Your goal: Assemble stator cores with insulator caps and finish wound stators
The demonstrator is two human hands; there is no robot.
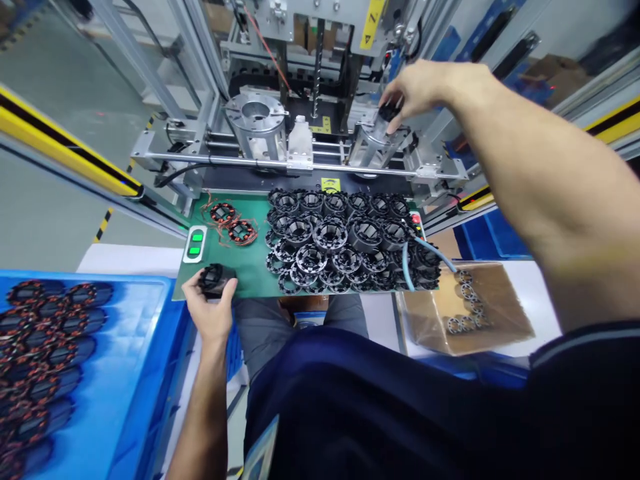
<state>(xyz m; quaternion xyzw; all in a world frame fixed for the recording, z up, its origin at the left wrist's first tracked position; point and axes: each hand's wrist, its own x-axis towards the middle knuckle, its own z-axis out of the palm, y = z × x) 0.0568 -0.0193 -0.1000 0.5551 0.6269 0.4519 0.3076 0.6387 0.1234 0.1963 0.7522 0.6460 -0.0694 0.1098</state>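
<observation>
Near the front left corner of the green work surface (215, 257), my left hand (213, 313) grips a black motor stator core (218, 279) between thumb and fingers. My right hand (407, 97) reaches far forward to the right round metal fixture (373, 143) of the machine. Its fingers close around another dark stator core (389, 111) at the top of that fixture; how deep the core sits there I cannot tell. Stacked bare stator cores (331, 233) cover the middle and right of the surface. Two copper-wound stators (241, 231) with loose wires lie to their left.
A left round fixture (257, 120) stands behind a metal rail (280, 162). A white switch box (195, 244) with green buttons sits at the left edge. A blue tray (125, 333) holds wound stators; a cardboard box (490, 300) with small rings is at right, near a blue hose (406, 267).
</observation>
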